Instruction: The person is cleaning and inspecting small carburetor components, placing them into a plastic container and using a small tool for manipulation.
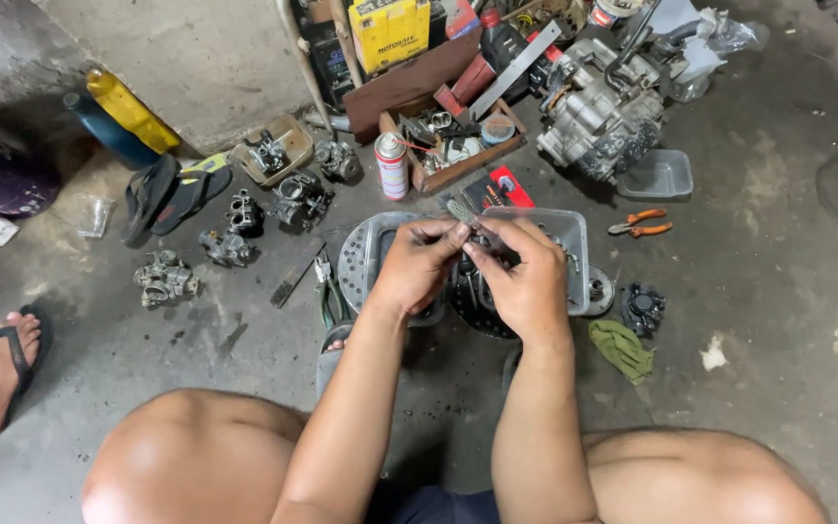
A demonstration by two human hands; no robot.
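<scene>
My left hand (414,264) and my right hand (526,277) meet above a clear plastic container (574,238) and a round perforated metal disc (353,257) on the concrete floor. Together the fingertips pinch a small metal part (466,241), too small to make out. A small wire brush head (460,210) pokes up just behind the fingers. My knees fill the bottom of the view.
Several carburettors (230,245) lie at the left with green-handled pliers (330,291) and a file. An engine (598,112), a spray can (391,165), a wooden parts box, orange pliers (640,224), a green rag (621,349) and another person's sandalled foot (2,369) surround me.
</scene>
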